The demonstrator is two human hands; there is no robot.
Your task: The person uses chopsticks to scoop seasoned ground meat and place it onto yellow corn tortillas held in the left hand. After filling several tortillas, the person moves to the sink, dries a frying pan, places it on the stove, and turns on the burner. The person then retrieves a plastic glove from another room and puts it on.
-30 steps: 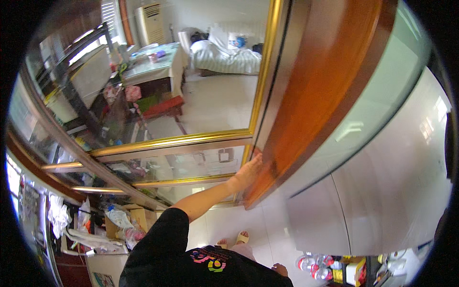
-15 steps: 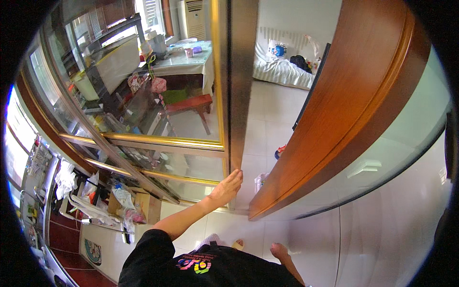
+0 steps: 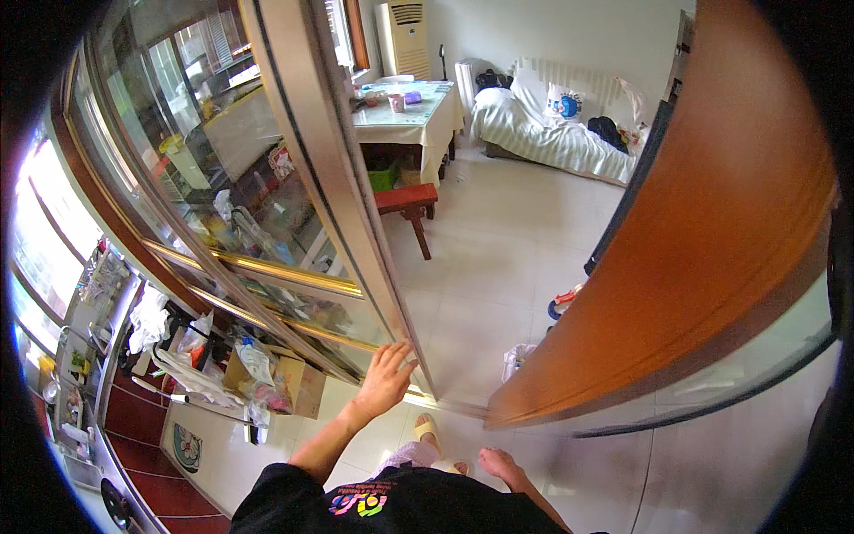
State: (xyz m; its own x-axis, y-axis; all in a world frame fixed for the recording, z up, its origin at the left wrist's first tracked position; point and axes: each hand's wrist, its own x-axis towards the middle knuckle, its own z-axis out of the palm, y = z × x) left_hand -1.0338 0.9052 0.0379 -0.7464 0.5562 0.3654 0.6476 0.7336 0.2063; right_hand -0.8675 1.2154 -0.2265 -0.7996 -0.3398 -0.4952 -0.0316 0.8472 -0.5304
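Observation:
My left hand [image 3: 389, 374] reaches forward to the edge of a sliding glass door [image 3: 360, 267] with a metallic frame. Its fingers are stretched and somewhat apart, laid against the frame's upright edge rather than wrapped round it. Low beside my body hangs my right hand [image 3: 500, 465], loosely curled, with nothing visible in it. Between the door's edge and the brown wooden door frame [image 3: 712, 205] on the right, a gap gives a view into a tiled room.
Beyond stand a covered table [image 3: 405, 129], a red wooden bench [image 3: 409, 198] and a sofa under a striped cover [image 3: 534, 133]. At lower left, a cardboard box [image 3: 307, 387] with bags sits near a counter [image 3: 111, 356]. A plastic bag [image 3: 518, 360] lies past the doorway.
The sliding door has moved left with my left hand against it, and the gap is wider. More of the table, bench and sofa shows. My slippered feet show more.

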